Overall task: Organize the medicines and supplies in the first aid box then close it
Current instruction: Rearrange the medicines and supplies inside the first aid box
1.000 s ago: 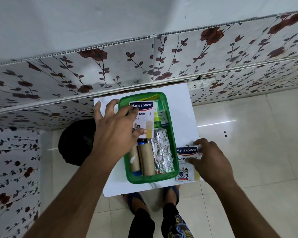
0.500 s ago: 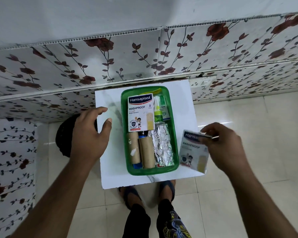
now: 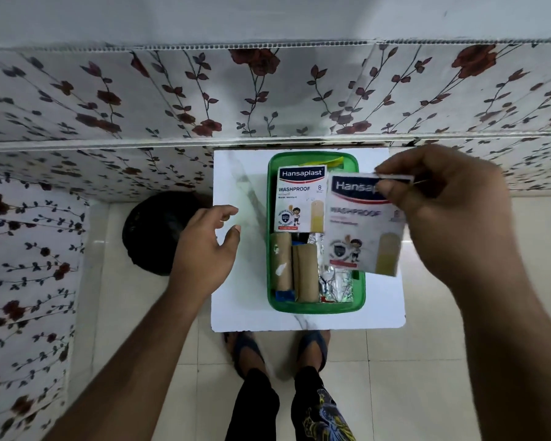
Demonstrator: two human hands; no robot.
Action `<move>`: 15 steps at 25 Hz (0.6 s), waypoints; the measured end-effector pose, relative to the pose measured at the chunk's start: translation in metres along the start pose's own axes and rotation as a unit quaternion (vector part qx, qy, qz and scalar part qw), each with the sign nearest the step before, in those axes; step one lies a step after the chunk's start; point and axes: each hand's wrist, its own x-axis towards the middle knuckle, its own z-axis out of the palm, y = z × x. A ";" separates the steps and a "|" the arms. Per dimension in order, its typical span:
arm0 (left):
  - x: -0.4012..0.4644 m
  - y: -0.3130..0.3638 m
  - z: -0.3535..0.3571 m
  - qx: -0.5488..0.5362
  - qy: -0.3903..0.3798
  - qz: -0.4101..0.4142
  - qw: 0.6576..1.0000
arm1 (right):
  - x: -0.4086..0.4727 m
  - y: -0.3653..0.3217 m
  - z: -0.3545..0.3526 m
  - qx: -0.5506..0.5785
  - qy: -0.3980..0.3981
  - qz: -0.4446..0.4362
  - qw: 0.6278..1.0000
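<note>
Soft, even indoor light fills the scene, bright enough to read print on the plaster box lying in the green tray (image 3: pixel 271 237). The white table top (image 3: pixel 236 173) looks nearly washed out. The glossy floor tiles (image 3: pixel 427 361) carry a dull sheen. The plaster box held in the right hand (image 3: pixel 452 211) is smeared by motion blur. Wide-angle distortion bends the flowered wall panels (image 3: pixel 109 97) towards the picture's edges.

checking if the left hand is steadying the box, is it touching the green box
Apart. The head view shows bare white tabletop between the left hand and the green box's left wall; its fingers are open, holding nothing.
</note>
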 end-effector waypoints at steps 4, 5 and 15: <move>-0.003 -0.008 0.004 -0.015 -0.013 -0.005 1.000 | -0.003 0.032 0.055 -0.060 -0.125 0.080 0.987; -0.003 -0.010 0.005 -0.018 -0.014 -0.007 1.000 | -0.005 0.039 0.063 -0.105 -0.127 0.070 0.984; -0.003 -0.012 0.018 -0.092 -0.049 -0.094 0.990 | -0.018 0.062 0.050 -0.159 0.016 -0.004 0.987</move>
